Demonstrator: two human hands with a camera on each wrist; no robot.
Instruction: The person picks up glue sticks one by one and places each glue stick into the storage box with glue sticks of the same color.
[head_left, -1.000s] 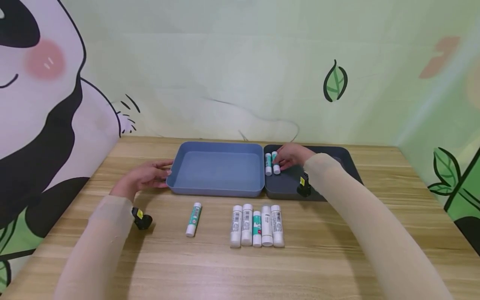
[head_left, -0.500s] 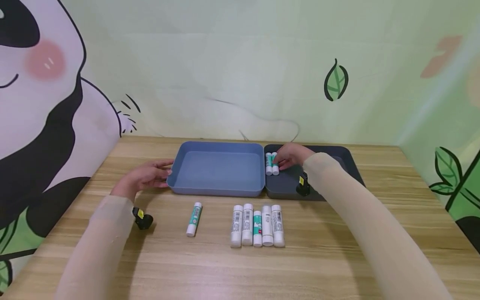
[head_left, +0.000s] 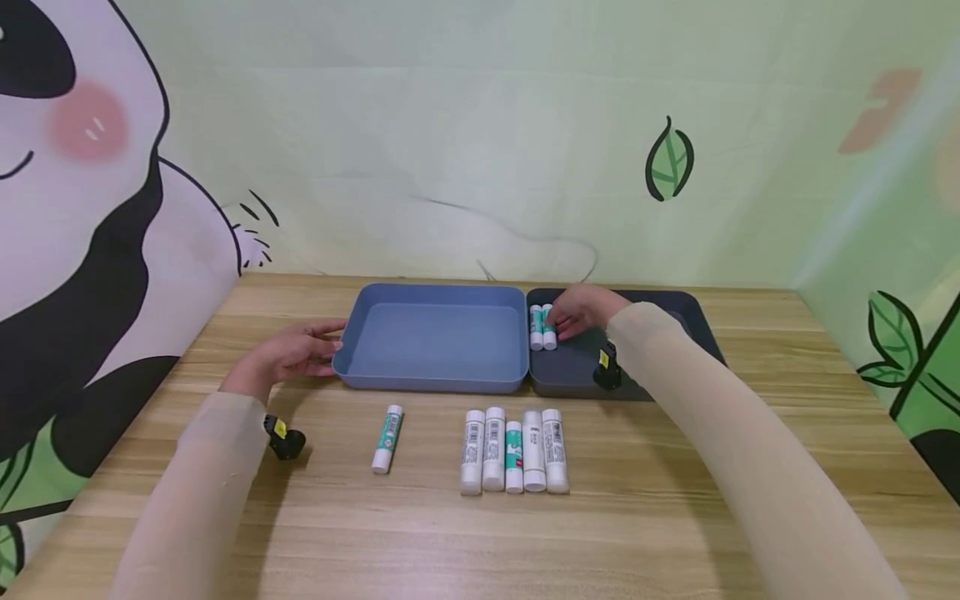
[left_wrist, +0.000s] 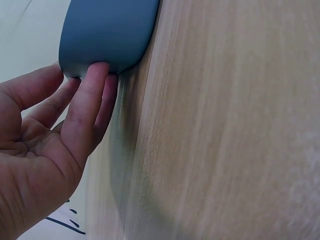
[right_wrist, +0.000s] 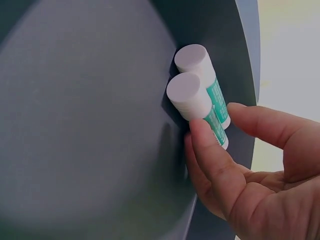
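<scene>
My left hand (head_left: pixel 296 350) is at the left end of the blue tray (head_left: pixel 431 385). In the left wrist view its fairly straight fingers touch the tray's outer end wall (left_wrist: pixel 107 35). My right hand (head_left: pixel 588 308) reaches into the dark grey tray (head_left: pixel 570 375), where two green-and-white glue sticks (head_left: pixel 536 327) lie side by side along the left wall. The right wrist view shows a fingertip against the nearer glue stick (right_wrist: pixel 187 95). Another finger, extended, is beside the farther glue stick (right_wrist: pixel 192 59). The hand partly covers the nearer stick's label.
A green-and-white glue stick (head_left: pixel 387 439) lies alone on the wooden table (head_left: pixel 420 542) before the blue tray. Several glue sticks (head_left: pixel 532 450), mostly white and one green, form a row to its right. A painted wall (head_left: pixel 450 167) stands behind both trays.
The right glue stick in the dark tray has shifted slightly left and straightened, closing the gap to its neighbour. My right hand has barely moved, and my left hand keeps its place.
</scene>
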